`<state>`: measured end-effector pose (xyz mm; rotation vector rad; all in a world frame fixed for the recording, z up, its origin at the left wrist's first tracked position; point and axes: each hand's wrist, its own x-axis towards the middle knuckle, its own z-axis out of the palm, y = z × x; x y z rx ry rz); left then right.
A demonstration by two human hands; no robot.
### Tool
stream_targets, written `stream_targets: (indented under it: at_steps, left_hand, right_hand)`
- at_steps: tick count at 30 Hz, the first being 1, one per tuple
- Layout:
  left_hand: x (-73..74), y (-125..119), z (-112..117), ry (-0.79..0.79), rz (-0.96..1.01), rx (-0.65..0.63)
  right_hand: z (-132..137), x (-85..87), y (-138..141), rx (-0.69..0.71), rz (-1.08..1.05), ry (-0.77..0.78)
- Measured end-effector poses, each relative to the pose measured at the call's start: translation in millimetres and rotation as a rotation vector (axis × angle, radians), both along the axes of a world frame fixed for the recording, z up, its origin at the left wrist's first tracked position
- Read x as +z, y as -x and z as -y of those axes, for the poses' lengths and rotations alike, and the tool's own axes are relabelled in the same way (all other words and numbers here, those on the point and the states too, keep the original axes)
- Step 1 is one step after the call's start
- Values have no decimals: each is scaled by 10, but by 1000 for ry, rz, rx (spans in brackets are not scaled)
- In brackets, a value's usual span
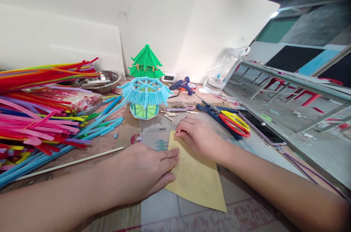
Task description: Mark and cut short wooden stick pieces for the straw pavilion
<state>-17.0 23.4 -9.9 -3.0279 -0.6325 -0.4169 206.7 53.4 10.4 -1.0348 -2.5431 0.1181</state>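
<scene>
White boards (164, 16) stand beyond my left hand (148, 170), flat, fingers together, its tips on yellow, fan-shaped paper (201, 184); my right hand (197, 135) is curled over its narrow end, whether pinching I can't tell.

Plain dull yellow covers the paper (200, 184) under the right grip (199, 135). Beyond the grip, a light-blue roof (148, 96) tops pale-green walls (138, 110), with a bright green roof (147, 58) behind. Right of it, scissors (224, 113) show one red handle, one yellow. Far left, pipe cleaners (35, 126) mix pink, red, blue and yellow.
</scene>
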Motion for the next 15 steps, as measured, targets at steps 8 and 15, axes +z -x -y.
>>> stream_targets:
  at_steps: [8,15]
  left_hand:
    - [-3,-2,9,-18,-2,1]
    - [2,-13,-7,-32,-5,9]
  right_hand:
    - [-27,-10,-24,8,-33,16]
    - [-29,-13,-40,25,16,-43]
